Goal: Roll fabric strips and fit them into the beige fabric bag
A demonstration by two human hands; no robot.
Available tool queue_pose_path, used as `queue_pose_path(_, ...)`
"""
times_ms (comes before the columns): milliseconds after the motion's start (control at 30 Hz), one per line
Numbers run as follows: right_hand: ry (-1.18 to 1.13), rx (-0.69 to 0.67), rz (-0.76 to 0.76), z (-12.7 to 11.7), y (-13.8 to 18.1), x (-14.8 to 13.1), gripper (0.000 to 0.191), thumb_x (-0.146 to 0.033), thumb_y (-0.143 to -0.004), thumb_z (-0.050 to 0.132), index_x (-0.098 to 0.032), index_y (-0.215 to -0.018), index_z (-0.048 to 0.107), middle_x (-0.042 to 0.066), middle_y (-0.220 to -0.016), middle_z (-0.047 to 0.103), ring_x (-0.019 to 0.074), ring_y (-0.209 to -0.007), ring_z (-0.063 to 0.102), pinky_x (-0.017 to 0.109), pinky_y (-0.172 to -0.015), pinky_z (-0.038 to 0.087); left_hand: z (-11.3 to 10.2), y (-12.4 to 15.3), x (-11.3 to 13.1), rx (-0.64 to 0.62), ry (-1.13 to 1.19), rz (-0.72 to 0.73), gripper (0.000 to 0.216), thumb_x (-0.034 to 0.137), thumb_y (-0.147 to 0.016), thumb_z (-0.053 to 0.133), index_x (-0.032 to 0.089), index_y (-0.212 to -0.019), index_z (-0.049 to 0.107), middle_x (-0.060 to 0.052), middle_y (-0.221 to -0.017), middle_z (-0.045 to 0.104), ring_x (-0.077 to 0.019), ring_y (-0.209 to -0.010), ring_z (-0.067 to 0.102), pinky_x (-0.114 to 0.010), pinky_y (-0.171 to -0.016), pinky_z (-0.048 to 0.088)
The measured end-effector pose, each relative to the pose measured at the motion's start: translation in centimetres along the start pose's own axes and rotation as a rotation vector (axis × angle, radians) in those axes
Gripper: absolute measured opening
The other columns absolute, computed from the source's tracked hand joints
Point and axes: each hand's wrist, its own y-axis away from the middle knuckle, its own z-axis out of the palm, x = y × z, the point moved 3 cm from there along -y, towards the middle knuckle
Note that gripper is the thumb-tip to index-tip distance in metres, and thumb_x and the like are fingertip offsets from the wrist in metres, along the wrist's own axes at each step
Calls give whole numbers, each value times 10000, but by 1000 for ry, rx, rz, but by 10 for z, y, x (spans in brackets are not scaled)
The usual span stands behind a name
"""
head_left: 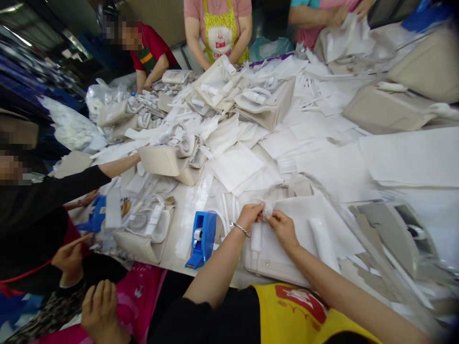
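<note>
Crowded worktable (182,196), mostly buried under loose white sheets (238,167) and beige bags, co-workers round the far and left edges. Far side: person in yellow patterned apron (220,28) over a pink top; person in red shirt (154,45) leaning in at upper left. Black sleeve (60,191) reaches in from the left, its hand near a boxy beige bag (159,161) with white-wrapped parts on top. Second beige bag (143,243) sits nearer the table's front edge. Blue plastic tape dispenser (204,239) stands just beside the left forearm; large grey tape dispenser (405,234) is at right, past the worked bag, among brown cardboard scraps (362,277). White sheets press close behind the worked bag; larger beige bags (387,109) are piled at upper right.

Worked item: flat-lying pale beige handbag (270,246) at the table's front edge, directly before the wearer. Beige strap loop (300,185) at its top, white-wrapped tube (256,237) at left, thicker white tube (324,243) at right, small gold-coloured fitting (267,263) low on the panel. Right forearm hides its lower right part. Left hand (253,215) and right hand (284,230) almost meet over it, fingertips pinched narrow on thin whitish translucent wrap (267,209); exact grip too small to tell.
</note>
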Motion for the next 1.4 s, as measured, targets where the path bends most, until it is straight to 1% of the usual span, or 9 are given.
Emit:
queue_pose_path(167, 178, -9, -113, -5, -5, 4, 223, -386, -691, 470, -169, -645, 474, -28, -559, 423, 124, -546, 391, 250, -520, 318, 0, -21, 8, -5, -210, 66, 361, 434, -718, 414, 153, -499, 472, 21, -443, 431, -91, -437, 388, -232, -468, 297)
queue_pose_path(300, 225, -37, -75, -5, 0, 17, 211, -385, -676, 486, -178, -650, 450, -37, -541, 415, 125, -524, 400, 256, -522, 325, -20, 2, 2, 205, -524, 242, 293, 395, -733, 407, 166, -597, 530, -9, -587, 529, -121, -587, 467, -243, -577, 333)
queue_pose_path(367, 181, -67, -9, -4, 4, 26, 214, -389, -668, 496, -177, -688, 472, -38, -551, 440, 124, -504, 419, 258, -522, 342, -28, 19, -12, 237, -602, 177, 262, 423, -685, 477, 174, -637, 543, -14, -646, 555, -130, -624, 479, -244, -586, 336)
queue_pose_path(500, 281, -57, -42, -5, 7, 26, 239, -399, -664, 500, -171, -720, 547, -4, -663, 522, 144, -594, 472, 273, -589, 368, -28, 38, -45, 116, -612, -54, 317, 468, -555, 598, 167, -648, 557, -11, -625, 557, -135, -592, 481, -246, -554, 337)
queue_pose_path(633, 438, -39, -154, -10, 10, 10, 236, -381, -689, 471, -170, -693, 575, 19, -713, 550, 155, -649, 478, 275, -617, 359, -26, 34, -53, 77, -488, -114, 311, 417, -502, 645, 142, -609, 546, 6, -565, 519, -113, -547, 457, -239, -532, 323)
queue_pose_path(833, 318, -32, -124, -17, 24, 5, 250, -399, -674, 493, -173, -723, 587, 9, -700, 561, 151, -639, 481, 269, -611, 368, -28, 54, -44, 28, -141, -182, 264, 287, -484, 661, 142, -613, 483, 55, -493, 425, -55, -442, 355, -198, -434, 242)
queue_pose_path(1000, 244, -21, -10, -15, 33, 13, 277, -424, -649, 512, -162, -685, 597, -2, -620, 556, 154, -594, 480, 274, -583, 373, -16, 92, -22, -50, 229, 19, 322, 296, -518, 660, 152, -729, 465, 49, -613, 477, -42, -519, 400, -170, -480, 273)
queue_pose_path(1133, 143, -25, 11, -14, 40, 15, 237, -375, -653, 499, -179, -716, 616, 2, -675, 599, 171, -642, 519, 293, -629, 409, 1, 99, -10, -42, 222, 135, 311, 293, -550, 650, 159, -772, 477, 77, -512, 400, -37, -477, 349, -175, -485, 266)
queue_pose_path(1400, 131, -153, -7, -18, 48, 21, 207, -324, -657, 478, -178, -685, 622, 15, -702, 607, 182, -685, 541, 290, -652, 422, 20, 83, -30, 63, 245, -8, 326, 326, -493, 651, 150, -664, 436, 55, -555, 434, -48, -506, 368, -187, -479, 253)
